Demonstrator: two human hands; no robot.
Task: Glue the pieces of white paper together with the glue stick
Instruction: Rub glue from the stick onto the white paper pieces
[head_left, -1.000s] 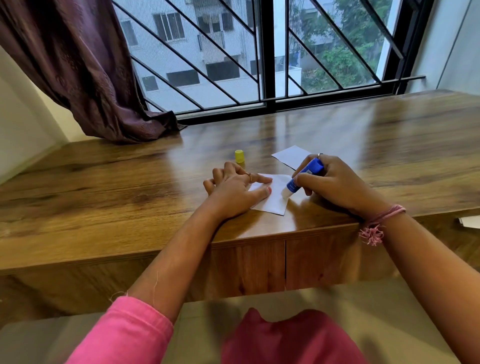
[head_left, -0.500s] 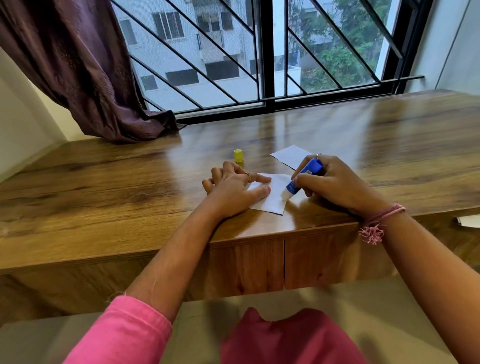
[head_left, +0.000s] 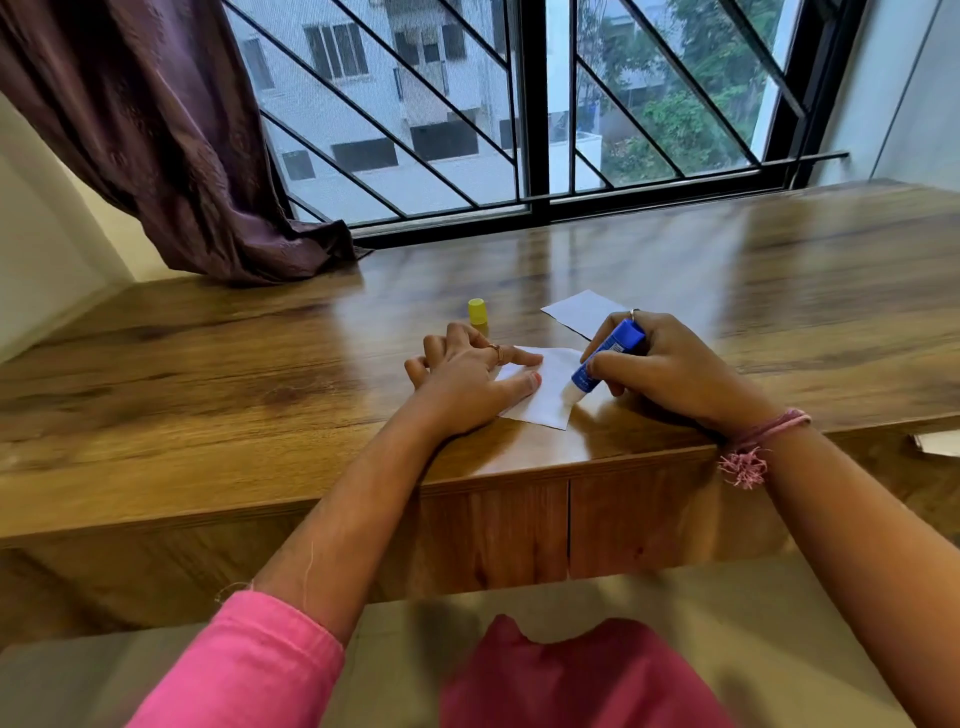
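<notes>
On the wooden counter a piece of white paper lies near the front edge. The left hand rests on its 9 o'clock side, forefinger and thumb stretched flat across the sheet and pressing it down, the other fingers loosely bent on the wood; it grips nothing. A ring shows on one finger.

The right hand is at 3 o'clock of the paper, fingers curled round a blue glue stick. The stick is tilted, its top toward 1 o'clock and its whitish tip pointing down toward 7 o'clock at the paper's right edge; the tip seems to touch the sheet, though the view is too small to be sure. A pink thread band circles the right wrist.

A second paper lies at 12 to 1 o'clock of the first, just behind the right hand and partly hidden by it. A yellow cap stands upright at 11 o'clock of the first paper, just beyond the left hand's knuckles.

Farther back, at 10 o'clock, a dark curtain hangs down onto the counter beside a barred window.
</notes>
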